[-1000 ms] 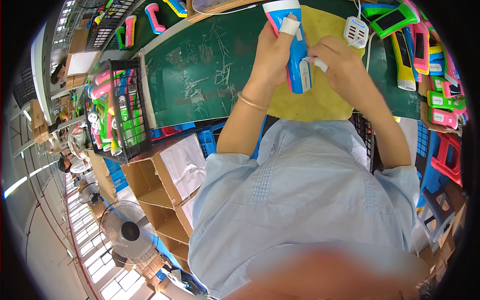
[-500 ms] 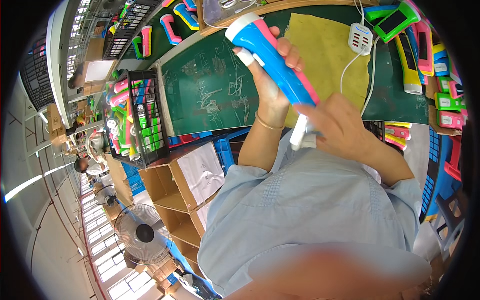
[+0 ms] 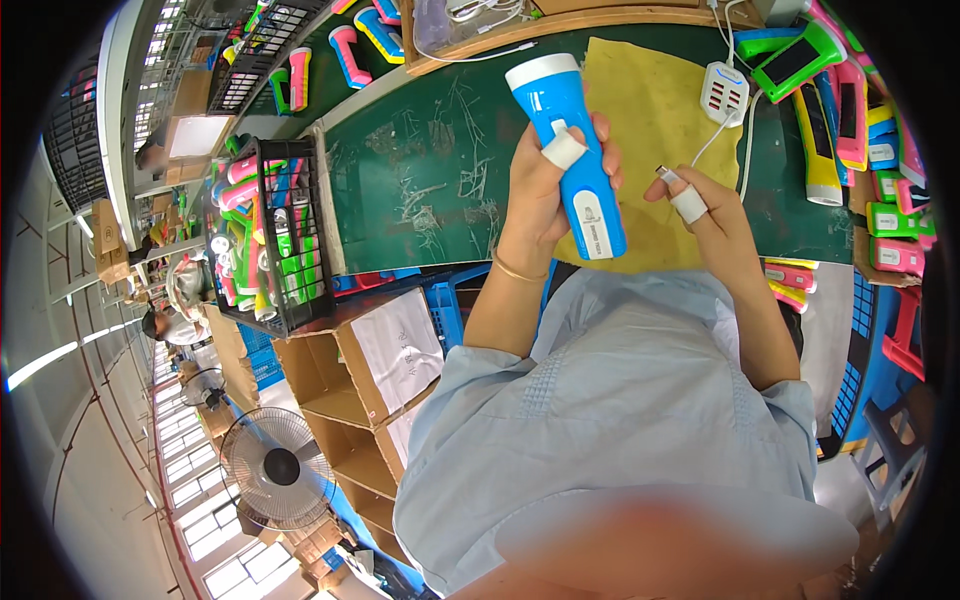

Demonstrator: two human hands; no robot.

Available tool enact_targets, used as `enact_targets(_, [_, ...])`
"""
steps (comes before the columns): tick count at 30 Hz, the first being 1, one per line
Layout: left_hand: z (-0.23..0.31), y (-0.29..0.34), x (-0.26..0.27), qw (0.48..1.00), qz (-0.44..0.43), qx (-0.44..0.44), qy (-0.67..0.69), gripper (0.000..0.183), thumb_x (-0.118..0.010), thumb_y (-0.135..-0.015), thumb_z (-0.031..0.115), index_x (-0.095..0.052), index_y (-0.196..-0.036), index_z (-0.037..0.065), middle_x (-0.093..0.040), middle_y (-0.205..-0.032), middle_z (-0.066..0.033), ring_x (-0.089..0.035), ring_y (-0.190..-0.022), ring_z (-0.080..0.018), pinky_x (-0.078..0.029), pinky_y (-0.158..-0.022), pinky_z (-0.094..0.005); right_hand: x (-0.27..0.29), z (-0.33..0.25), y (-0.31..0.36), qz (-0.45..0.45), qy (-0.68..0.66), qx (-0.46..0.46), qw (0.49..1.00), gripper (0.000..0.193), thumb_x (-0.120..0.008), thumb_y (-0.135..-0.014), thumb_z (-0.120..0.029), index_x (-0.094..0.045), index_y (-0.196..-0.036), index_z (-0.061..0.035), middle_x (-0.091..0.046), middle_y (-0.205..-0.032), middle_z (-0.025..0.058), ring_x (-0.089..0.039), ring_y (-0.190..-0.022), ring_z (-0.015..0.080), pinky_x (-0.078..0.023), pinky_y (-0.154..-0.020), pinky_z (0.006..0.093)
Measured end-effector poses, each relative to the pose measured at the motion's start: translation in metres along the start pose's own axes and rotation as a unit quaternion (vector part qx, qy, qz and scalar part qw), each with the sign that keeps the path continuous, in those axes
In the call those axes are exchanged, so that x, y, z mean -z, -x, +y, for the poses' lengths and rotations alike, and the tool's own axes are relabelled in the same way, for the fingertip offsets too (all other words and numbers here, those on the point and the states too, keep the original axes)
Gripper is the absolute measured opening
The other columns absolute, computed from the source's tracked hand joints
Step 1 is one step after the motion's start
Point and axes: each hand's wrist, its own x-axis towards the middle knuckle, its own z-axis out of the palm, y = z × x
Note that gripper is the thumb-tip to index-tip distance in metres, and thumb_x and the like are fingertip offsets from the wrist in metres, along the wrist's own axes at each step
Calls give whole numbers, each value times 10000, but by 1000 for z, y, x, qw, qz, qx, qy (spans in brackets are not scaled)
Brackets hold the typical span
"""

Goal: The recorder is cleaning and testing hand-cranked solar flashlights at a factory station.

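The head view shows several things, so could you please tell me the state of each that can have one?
Blue flashlight, held in the left hand; whether lit, cannot tell.
White cable, plug end pinched in the right hand, apart from the flashlight.
White charger, with the cable leading to it.
Yellow cloth, spread out on the green tabletop.
Black crate, well filled with colourful flashlights.
Fan, whether running, cannot tell.

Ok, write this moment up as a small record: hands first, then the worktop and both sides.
Left hand: closed around a blue flashlight with a white head
Right hand: pinching a white cable plug, apart from the flashlight
Worktop: green, bearing a yellow sheet and white charging hub
Left side: black basket holding colourful flashlights
Right side: more flashlights
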Motion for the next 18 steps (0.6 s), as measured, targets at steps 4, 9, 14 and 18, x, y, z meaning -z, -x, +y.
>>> enact_targets(4, [-6, 0, -5, 992, 82, 12, -92, 293, -594, -798, 118, -385, -984, 32, -532, -801, -88, -575, -599, -174, -498, -508, -293, 1, -3, -1, -14, -32, -56, 998, 264, -435, -912, -180, -563, -801, 23, -556, -693, 59, -490, -657, 113, -390, -631, 236])
enact_targets(9, [-7, -3, -4, 971, 124, 13, -202, 321, -588, -802, 103, -367, -1022, 25, -530, -774, -73, -569, -589, -153, -487, -507, -277, -1, -6, -10, -3, 33, 6, 999, 261, -446, -909, -189, -553, -787, 16, -561, -693, 53, -486, -649, 107, -390, -616, 229])
enact_targets(14, [2, -2, 2, 957, 68, 12, -282, 356, -590, -797, 79, -378, -1075, 11, -521, -888, -89, -589, -721, -166, -510, -598, -296, -3, -21, -25, -7, 25, 50, 998, 250, -454, -899, -176, -540, -769, 19, -523, -646, 39, -462, -611, 108, -370, -567, 237])
enact_targets(18, [8, 3, 5, 936, -15, -27, -350, 627, -617, -751, 17, -243, -1254, -4, -489, -971, -84, -525, -875, -154, -477, -741, -285, -2, -27, -33, -65, 36, 43, 996, 248, -448, -896, -164, -566, -790, 27, -506, -611, 34, -447, -569, 107, -356, -525, 252])
